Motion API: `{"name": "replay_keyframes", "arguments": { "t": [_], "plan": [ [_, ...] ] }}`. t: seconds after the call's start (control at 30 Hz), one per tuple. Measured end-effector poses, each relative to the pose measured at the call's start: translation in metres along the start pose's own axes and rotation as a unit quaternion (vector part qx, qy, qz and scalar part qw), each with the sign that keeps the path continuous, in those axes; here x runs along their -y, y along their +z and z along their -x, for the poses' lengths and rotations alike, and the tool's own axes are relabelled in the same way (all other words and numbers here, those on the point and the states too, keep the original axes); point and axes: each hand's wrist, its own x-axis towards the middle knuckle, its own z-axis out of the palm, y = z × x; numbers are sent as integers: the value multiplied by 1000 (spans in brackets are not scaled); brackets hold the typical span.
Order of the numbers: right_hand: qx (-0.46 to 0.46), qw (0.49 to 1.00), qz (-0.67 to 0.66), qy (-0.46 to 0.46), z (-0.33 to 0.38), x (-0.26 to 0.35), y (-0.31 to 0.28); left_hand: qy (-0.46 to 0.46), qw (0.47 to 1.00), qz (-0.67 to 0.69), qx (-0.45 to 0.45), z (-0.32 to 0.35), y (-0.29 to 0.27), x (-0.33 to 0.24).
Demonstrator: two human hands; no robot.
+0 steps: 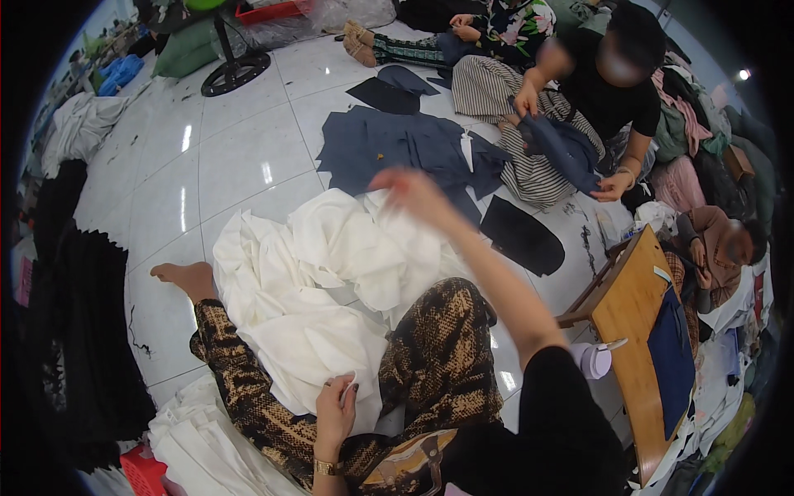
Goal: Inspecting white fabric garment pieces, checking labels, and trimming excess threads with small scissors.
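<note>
A large heap of white fabric (281,264) lies across my lap and the floor between my legs. My left hand (335,409) is low in the view with its thumb and fingers pinched together on the near edge of this fabric. My right arm reaches forward over the heap. My right hand (409,194), smeared by motion, is at the far side of the white fabric, close to the dark blue cut fabric pieces (397,145). Whether its fingers hold anything cannot be made out.
A co-worker at the far right handles a dark blue piece of fabric (562,153). To my right are a black fabric piece (523,236), a low wooden table (620,306) and a lilac cup (591,361). Stacked black fabric (95,331) and folded white fabric (207,438) lie on my left.
</note>
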Motion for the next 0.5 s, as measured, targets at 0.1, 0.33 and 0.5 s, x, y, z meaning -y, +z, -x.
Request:
{"name": "replay_keyframes", "arguments": {
  "t": [0.1,0.33,0.5],
  "plan": [
    [232,946,-201,102,88,1,91,15,999,-31,-25,0,-9,-8],
    [234,908,-323,128,153,7,161,29,984,-44,-171,-2,-27,-37],
    [169,943,-277,69,151,30,137,66,971,-174,-148,4,-16,-30]
  ]
}}
